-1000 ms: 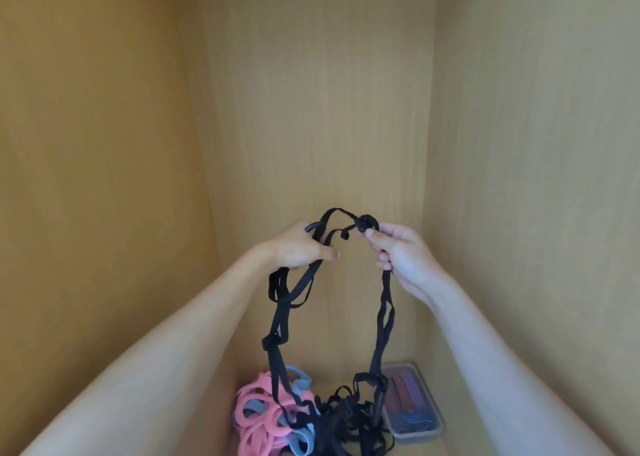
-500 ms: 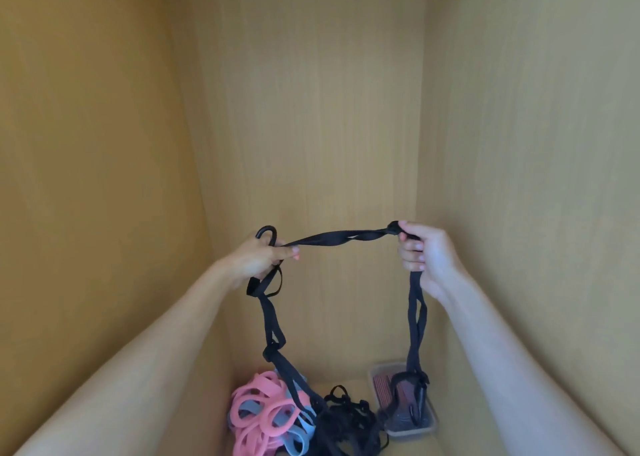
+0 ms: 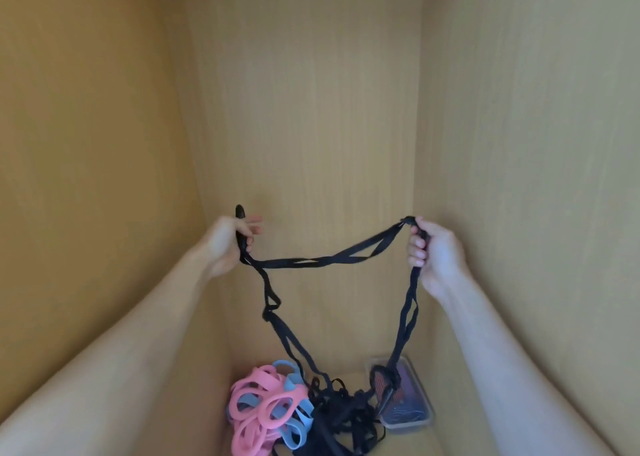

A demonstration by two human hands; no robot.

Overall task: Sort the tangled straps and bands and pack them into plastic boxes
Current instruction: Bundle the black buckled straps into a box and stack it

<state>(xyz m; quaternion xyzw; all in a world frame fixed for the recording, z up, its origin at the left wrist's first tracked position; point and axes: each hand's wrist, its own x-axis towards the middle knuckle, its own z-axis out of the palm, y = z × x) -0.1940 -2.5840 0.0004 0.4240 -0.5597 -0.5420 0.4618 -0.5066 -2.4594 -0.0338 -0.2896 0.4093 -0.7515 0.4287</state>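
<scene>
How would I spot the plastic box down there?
Look to the floor of the wooden cabinet, at its back right corner. The plastic box sits right of the black strap pile; unlike the loose bands, it is clear, rectangular and rigid.

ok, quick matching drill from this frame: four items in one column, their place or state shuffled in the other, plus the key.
Items
1. black strap
2. pink and blue bands
3. plastic box
4. black tangle

Place or state
A. heaped at the left of the shelf floor
B. stretched in the air between left hand and right hand
C. by the right wall, dark things inside
D. piled on the floor between the bands and the box

Pairs: 1-B, 2-A, 3-C, 4-D
</scene>
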